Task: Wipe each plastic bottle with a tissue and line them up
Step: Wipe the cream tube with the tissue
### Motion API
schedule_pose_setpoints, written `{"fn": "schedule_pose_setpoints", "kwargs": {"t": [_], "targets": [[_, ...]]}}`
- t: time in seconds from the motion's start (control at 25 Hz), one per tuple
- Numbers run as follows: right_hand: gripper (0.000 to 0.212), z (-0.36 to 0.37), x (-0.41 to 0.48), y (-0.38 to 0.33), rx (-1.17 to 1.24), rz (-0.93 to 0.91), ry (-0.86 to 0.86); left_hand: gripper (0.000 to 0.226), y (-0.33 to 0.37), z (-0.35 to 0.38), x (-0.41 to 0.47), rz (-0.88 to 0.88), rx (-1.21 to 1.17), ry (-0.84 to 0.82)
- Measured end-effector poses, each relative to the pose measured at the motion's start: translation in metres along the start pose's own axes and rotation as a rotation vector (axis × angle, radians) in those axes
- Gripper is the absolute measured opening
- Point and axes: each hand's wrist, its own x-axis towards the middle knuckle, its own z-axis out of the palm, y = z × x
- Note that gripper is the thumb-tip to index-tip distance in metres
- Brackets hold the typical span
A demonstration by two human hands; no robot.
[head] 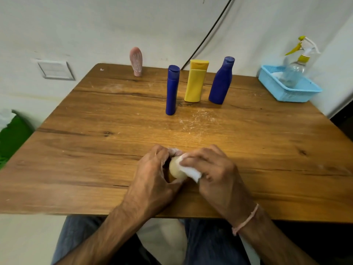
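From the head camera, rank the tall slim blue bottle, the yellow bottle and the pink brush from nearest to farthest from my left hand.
From the left hand:
1. Tall slim blue plastic bottle, mid-table.
2. Yellow plastic bottle, right behind it.
3. Pink brush, upright at the far edge.

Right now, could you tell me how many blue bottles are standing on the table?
2: a slim blue bottle left of the yellow bottle, and a curved blue bottle to its right. None appears hidden.
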Motion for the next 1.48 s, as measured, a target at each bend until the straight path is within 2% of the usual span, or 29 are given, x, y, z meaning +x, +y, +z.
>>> {"fn": "schedule_pose_setpoints", "kwargs": {"t": [0.08, 0.16, 0.32, 0.44, 0.56, 0.64, 0.76, 0.92, 1.08, 1.32, 1.48], "targets": [[0.032, -0.017, 0.003, 0.028, -0.043, 0.173, 0.023, 0.061, 0.001, 0.000, -0.003, 0.027, 0.042, 0.007], [0.034, -0.023, 0.003, 0.038, -0.065, 0.257, 0.070, 0.063, 0.002, 0.001, -0.003, 0.039, 0.063, -0.001], [0.029, 0.003, -0.003, -0.013, -0.010, 0.094, 0.110, 0.060, 0.004, 0.001, -0.005, 0.029, 0.081, 0.005], [0.030, 0.002, -0.006, -0.010, 0.050, 0.008, 0.092, 0.057, 0.005, 0.000, -0.004, 0.016, 0.068, 0.012], [0.039, -0.012, 0.002, 0.019, -0.063, 0.216, 0.124, 0.061, 0.005, 0.000, -0.003, 0.032, 0.045, 0.009], [0.036, -0.013, 0.003, 0.022, -0.101, 0.284, 0.127, 0.062, 0.005, 0.000, -0.003, 0.031, 0.038, 0.010], [0.036, 0.001, 0.000, -0.004, -0.027, 0.172, 0.131, 0.057, 0.005, 0.000, -0.003, 0.023, 0.052, 0.021], [0.032, 0.000, -0.006, -0.014, 0.002, -0.064, -0.015, 0.056, 0.005, -0.001, -0.003, 0.021, 0.064, 0.023], [0.029, -0.019, 0.009, 0.018, -0.069, 0.162, 0.026, 0.060, 0.006, 0.000, -0.004, 0.010, 0.069, -0.006], [0.034, 0.000, 0.002, -0.019, 0.001, -0.099, -0.110, 0.057, 0.006, -0.001, -0.004, -0.012, 0.055, 0.021], [0.035, -0.014, 0.009, 0.005, -0.067, 0.060, -0.038, 0.059, 0.007, 0.000, -0.004, -0.011, 0.072, 0.001]]}}
